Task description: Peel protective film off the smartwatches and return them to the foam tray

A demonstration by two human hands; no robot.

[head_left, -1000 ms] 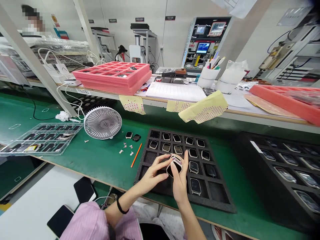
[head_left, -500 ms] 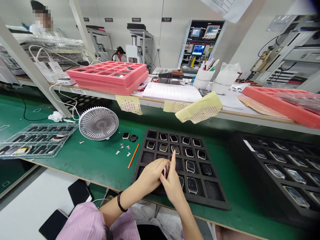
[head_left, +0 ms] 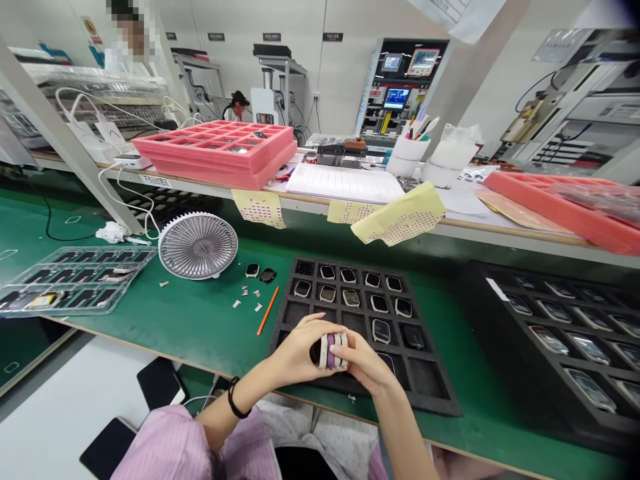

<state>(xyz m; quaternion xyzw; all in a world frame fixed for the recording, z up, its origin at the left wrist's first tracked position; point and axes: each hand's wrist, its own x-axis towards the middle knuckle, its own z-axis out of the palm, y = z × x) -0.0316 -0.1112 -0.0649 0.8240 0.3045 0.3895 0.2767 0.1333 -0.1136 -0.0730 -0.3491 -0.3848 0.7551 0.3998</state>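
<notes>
Between both hands is a short stack of smartwatch cases (head_left: pixel 331 351), cream-coloured with a purple layer among them. My left hand (head_left: pixel 301 352) wraps the stack from the left, fingers curled over its top. From the other side, my right hand (head_left: pixel 366 362) grips it with fingers and thumb. Both hands are above the near left part of a black foam tray (head_left: pixel 440 402). Smartwatches (head_left: pixel 381 331) sit face up in many of its pockets; the hands hide some pockets.
Left of the tray lie an orange stick (head_left: pixel 268 311), small white pieces (head_left: pixel 245 291) and two watch parts (head_left: pixel 253 270). A fan (head_left: pixel 198 247) stands behind them. A clear tray (head_left: pixel 107 303) is far left, another black watch tray (head_left: pixel 493 360) right. Pink foam trays (head_left: pixel 210 175) rest on the shelf.
My right index finger, stretched forward before, is now bent against the stack. The hands have shifted apart slightly, so the stack's edges show. A person in the background has moved right.
</notes>
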